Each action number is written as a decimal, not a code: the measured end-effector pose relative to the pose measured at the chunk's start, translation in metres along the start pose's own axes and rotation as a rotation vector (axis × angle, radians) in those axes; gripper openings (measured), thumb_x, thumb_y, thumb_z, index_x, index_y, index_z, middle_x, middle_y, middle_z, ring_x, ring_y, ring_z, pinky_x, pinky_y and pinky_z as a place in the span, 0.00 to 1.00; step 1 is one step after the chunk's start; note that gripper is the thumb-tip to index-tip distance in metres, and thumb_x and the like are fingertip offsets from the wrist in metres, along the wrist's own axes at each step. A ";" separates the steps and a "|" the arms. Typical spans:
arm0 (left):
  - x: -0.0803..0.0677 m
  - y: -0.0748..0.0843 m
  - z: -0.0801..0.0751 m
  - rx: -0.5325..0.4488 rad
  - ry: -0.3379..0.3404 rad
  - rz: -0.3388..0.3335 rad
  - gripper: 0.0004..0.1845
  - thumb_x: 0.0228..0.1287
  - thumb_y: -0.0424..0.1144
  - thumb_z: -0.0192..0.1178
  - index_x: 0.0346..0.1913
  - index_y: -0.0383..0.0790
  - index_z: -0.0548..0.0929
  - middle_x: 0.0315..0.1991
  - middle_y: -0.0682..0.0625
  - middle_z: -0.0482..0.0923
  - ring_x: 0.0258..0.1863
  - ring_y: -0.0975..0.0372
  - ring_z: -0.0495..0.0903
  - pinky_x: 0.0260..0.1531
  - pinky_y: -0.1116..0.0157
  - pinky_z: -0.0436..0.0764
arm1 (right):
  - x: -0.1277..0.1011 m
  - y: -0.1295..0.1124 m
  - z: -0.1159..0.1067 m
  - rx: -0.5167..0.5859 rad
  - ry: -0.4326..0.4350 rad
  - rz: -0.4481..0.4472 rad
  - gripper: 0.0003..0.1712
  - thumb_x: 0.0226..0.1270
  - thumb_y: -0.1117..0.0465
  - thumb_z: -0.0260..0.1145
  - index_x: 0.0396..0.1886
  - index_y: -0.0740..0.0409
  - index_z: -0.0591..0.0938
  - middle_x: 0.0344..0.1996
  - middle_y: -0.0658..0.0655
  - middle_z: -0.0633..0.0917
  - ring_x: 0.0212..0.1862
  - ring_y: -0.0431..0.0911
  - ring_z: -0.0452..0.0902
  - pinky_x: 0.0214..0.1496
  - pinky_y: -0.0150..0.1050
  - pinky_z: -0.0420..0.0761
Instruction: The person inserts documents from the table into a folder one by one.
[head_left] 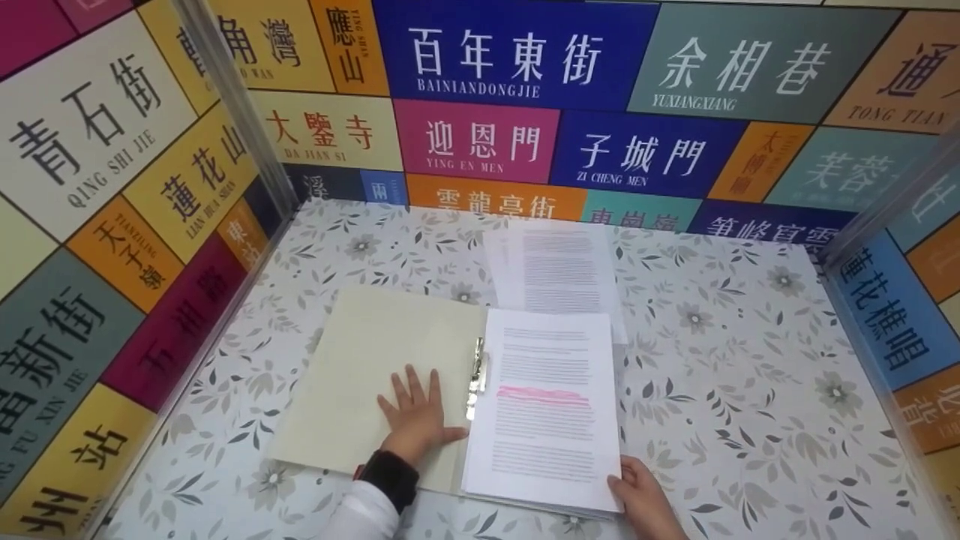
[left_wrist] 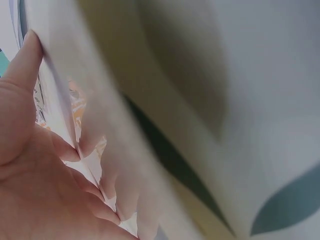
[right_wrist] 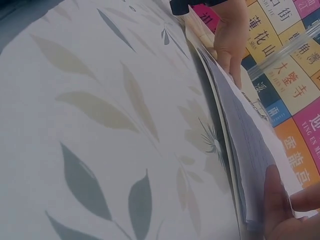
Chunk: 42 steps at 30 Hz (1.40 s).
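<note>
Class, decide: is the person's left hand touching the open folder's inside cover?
Touching. The head view shows the left hand lying flat, fingers spread, on the folder cover, no gap visible.

- Around my desk stand walls covered in coloured street-name panels (head_left: 480,97). The dark blue one (head_left: 510,56) reads "百年東街 BAINIANDONGJIE".
- A pink panel (head_left: 480,142) reads "迎恩門 YING EN MEN".
- A blue panel (head_left: 637,157) reads "子城門 ZI CHENG MEN".
- A grey-green panel (head_left: 742,67) reads "余相巷 YUXIANGXIANG".
- A cream panel (head_left: 322,135) reads "大鑒寺 DA JIAN SI".
- On the left wall, a white panel (head_left: 90,120) reads "青石街 QING SHI JIE".
- The white printed sheets in the open cream folder (head_left: 547,405) carry print too small to read.
</note>
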<state>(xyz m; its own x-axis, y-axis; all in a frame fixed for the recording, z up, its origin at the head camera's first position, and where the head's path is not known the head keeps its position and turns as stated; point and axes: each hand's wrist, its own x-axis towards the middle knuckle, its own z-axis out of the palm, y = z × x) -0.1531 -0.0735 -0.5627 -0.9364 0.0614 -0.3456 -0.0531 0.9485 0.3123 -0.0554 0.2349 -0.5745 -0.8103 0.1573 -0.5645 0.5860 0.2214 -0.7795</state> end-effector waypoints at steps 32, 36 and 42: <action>0.000 -0.002 -0.001 -0.012 0.017 0.009 0.62 0.44 0.65 0.70 0.77 0.39 0.49 0.75 0.28 0.32 0.73 0.33 0.32 0.66 0.29 0.36 | -0.006 -0.004 -0.008 -0.162 0.006 -0.050 0.33 0.69 0.61 0.58 0.68 0.72 0.62 0.54 0.69 0.77 0.52 0.53 0.79 0.45 0.42 0.83; -0.001 -0.001 0.000 -0.019 0.023 0.011 0.62 0.44 0.64 0.70 0.77 0.39 0.50 0.75 0.28 0.32 0.73 0.33 0.32 0.66 0.30 0.36 | -0.008 -0.004 -0.013 -0.179 0.016 -0.067 0.31 0.70 0.61 0.57 0.67 0.72 0.64 0.52 0.68 0.78 0.50 0.52 0.79 0.42 0.41 0.83; -0.003 0.000 -0.002 -0.001 0.022 0.009 0.62 0.45 0.65 0.69 0.77 0.39 0.50 0.75 0.28 0.33 0.74 0.33 0.32 0.66 0.30 0.38 | -0.012 -0.005 -0.021 -0.139 0.020 -0.096 0.30 0.71 0.60 0.58 0.66 0.73 0.65 0.51 0.66 0.78 0.50 0.52 0.79 0.47 0.44 0.84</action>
<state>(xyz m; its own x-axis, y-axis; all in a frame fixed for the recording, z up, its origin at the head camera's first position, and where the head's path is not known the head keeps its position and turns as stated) -0.1515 -0.0740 -0.5597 -0.9441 0.0634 -0.3234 -0.0446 0.9477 0.3160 -0.0488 0.2518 -0.5586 -0.8634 0.1475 -0.4824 0.5007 0.3668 -0.7840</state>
